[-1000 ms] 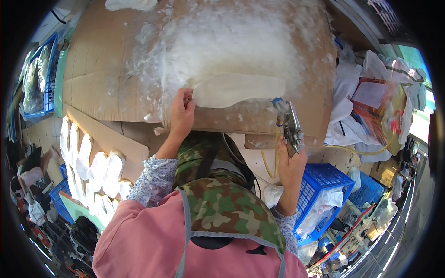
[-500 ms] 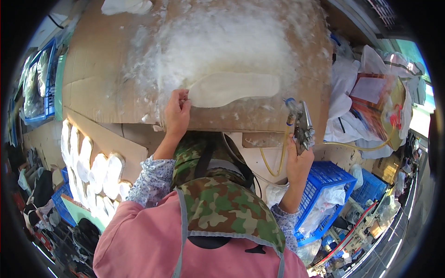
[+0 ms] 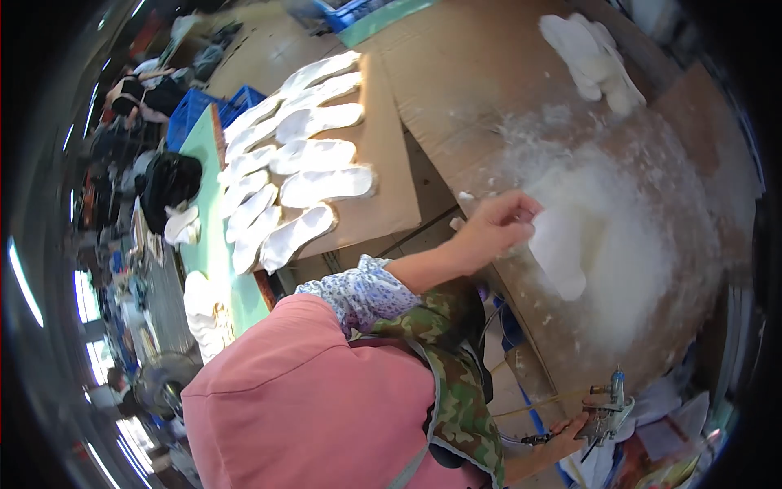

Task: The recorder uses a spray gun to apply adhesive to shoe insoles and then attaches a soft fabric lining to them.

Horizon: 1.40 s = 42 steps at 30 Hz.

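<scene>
A white shoe insole (image 3: 560, 257) is pinched at one end between the thumb and fingers of my left hand (image 3: 503, 226). It is over the cardboard sheet (image 3: 440, 90), beside a thick patch of white residue; whether it touches the sheet I cannot tell. My right hand (image 3: 564, 433), low at the right, grips a metal spray gun (image 3: 607, 411) with a blue-tipped fitting. A yellowish hose (image 3: 529, 405) runs close to that hand. Part of the grip is hidden by my fingers and the gun's body.
Several white insoles (image 3: 326, 183) lie in rows on a brown board (image 3: 391, 179) to the left. More insoles (image 3: 590, 61) are piled at the far right of the cardboard. Blue crates (image 3: 191, 114) stand beyond the green-topped table (image 3: 204, 159). Another person (image 3: 134, 94) is at the far left.
The view has swung left, bringing the rows of insoles further in. My left hand keeps its pinch on the insole, now tilted differently in view. The spray gun stays in my right hand.
</scene>
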### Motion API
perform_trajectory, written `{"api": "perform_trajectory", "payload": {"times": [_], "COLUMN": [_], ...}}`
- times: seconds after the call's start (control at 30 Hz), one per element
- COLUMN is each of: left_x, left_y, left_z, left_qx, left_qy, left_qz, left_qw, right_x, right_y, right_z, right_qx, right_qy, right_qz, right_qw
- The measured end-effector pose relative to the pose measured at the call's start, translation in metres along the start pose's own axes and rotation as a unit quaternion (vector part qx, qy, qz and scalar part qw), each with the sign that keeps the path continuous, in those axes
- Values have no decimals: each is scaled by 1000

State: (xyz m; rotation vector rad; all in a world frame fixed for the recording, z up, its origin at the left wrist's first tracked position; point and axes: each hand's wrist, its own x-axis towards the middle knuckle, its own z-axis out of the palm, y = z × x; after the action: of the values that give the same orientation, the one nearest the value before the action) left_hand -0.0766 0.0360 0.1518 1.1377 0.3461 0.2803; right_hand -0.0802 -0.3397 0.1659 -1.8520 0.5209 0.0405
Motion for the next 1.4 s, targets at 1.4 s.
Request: {"api": "perform_trajectory", "payload": {"times": [1.4], "left_x": [214], "left_y": [61], "left_z": [-455], "left_qx": [701], "left_qy": [100], "left_qz": [186], "left_qw": [681], "right_x": [-85], "right_y": [-45], "right_z": [213], "right_qx": [-114], "right_qy": [-67], "right_qz": [-11], "right_qw": [991]}}
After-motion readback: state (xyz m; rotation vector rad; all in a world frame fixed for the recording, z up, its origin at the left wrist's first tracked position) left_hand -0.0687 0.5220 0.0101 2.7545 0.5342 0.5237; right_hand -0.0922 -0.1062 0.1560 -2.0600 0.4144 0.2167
